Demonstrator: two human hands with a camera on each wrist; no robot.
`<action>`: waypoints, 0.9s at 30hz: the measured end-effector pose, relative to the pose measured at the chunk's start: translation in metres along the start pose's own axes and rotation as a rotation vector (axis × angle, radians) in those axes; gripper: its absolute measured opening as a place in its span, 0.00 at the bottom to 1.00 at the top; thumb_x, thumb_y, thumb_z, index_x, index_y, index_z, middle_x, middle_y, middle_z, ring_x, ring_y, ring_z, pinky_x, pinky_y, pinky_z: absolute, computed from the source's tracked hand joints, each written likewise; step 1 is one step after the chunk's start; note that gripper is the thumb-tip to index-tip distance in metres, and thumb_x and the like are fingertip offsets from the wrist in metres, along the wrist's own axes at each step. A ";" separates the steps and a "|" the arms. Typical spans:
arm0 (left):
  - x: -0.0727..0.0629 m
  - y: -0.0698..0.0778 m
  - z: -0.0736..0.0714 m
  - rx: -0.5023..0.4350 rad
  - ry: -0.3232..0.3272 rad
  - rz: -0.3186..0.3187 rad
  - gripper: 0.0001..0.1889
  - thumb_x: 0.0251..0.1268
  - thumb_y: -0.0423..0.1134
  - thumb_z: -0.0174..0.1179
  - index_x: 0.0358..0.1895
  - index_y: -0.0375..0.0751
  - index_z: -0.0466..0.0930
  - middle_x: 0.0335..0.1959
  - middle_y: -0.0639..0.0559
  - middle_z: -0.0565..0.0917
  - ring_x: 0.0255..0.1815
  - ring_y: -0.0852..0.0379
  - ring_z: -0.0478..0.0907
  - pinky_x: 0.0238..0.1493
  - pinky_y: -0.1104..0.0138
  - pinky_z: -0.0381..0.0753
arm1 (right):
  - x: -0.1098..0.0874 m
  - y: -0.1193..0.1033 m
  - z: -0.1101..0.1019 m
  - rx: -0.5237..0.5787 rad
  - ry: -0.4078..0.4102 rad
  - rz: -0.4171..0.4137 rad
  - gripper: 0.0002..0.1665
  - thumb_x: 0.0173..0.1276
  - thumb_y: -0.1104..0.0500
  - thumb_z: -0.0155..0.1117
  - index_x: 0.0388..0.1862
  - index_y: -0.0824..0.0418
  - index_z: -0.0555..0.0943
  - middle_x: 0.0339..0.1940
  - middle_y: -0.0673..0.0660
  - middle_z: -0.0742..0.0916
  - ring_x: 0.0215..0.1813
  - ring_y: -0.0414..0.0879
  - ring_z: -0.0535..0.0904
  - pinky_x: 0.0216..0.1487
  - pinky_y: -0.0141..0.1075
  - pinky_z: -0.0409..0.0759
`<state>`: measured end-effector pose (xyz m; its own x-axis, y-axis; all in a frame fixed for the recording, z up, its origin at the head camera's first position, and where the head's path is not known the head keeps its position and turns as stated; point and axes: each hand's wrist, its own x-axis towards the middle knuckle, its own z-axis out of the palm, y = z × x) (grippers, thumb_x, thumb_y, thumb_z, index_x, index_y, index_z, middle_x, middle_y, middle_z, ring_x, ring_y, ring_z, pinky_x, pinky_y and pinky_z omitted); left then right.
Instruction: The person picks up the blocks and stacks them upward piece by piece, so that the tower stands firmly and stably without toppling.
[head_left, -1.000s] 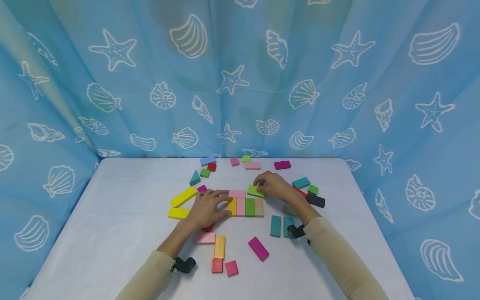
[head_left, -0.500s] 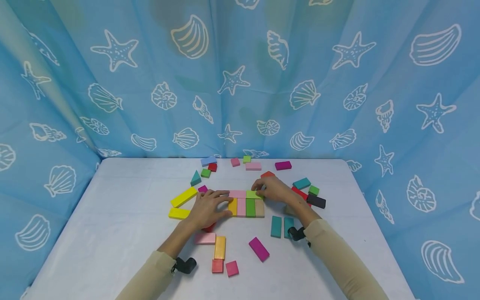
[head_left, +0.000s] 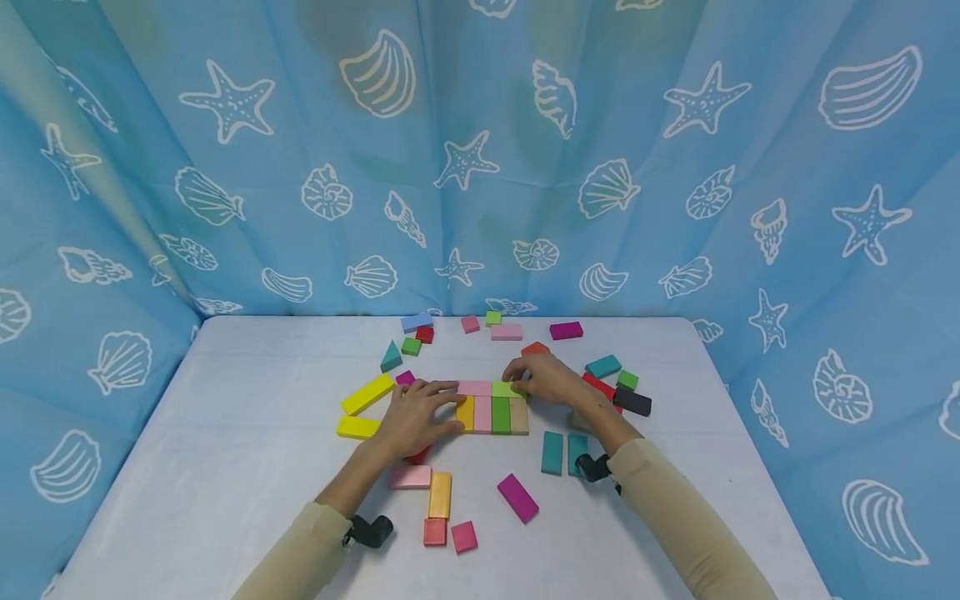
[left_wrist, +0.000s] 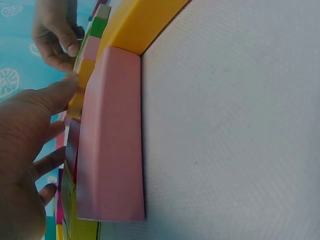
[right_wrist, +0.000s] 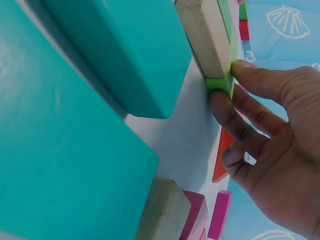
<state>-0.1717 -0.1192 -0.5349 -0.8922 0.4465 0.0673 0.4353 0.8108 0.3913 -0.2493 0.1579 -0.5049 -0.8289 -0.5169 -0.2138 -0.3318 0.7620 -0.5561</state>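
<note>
In the head view a flat row of upright-laid blocks lies mid-table: a yellow-orange block (head_left: 465, 414), a pink block (head_left: 482, 415), a green block (head_left: 500, 415) and a bare wood block (head_left: 519, 416). Along their far ends lie a pink block (head_left: 475, 387) and a light green block (head_left: 504, 389), end to end. My right hand (head_left: 551, 379) pinches the light green block's right end between thumb and fingers, clearer in the right wrist view. My left hand (head_left: 416, 417) spreads its fingers at the row's left side; its thumb touches the yellow-orange block.
Two yellow blocks (head_left: 367, 393) lie left of my left hand. Teal blocks (head_left: 552, 452), a purple block (head_left: 517, 498) and a black block (head_left: 632, 402) lie to the right. Nearer are a pink block (head_left: 410, 477) and an orange block (head_left: 439, 495). Several small blocks line the back.
My right hand has drawn the light green block toward me, from a tilted position to flush with the pink block and the row. My left hand has stayed put.
</note>
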 end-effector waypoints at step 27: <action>-0.002 -0.003 0.000 -0.031 0.001 0.013 0.28 0.63 0.61 0.66 0.66 0.62 0.78 0.71 0.57 0.74 0.70 0.49 0.68 0.67 0.39 0.61 | -0.068 0.056 -0.050 -0.120 0.065 0.148 0.25 0.64 0.57 0.74 0.60 0.57 0.82 0.55 0.59 0.83 0.57 0.54 0.78 0.56 0.51 0.81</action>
<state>-0.1718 -0.1230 -0.5360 -0.8866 0.4567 0.0735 0.4431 0.7929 0.4182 -0.2338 0.2549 -0.4813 -0.8987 -0.3726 -0.2314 -0.2523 0.8707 -0.4222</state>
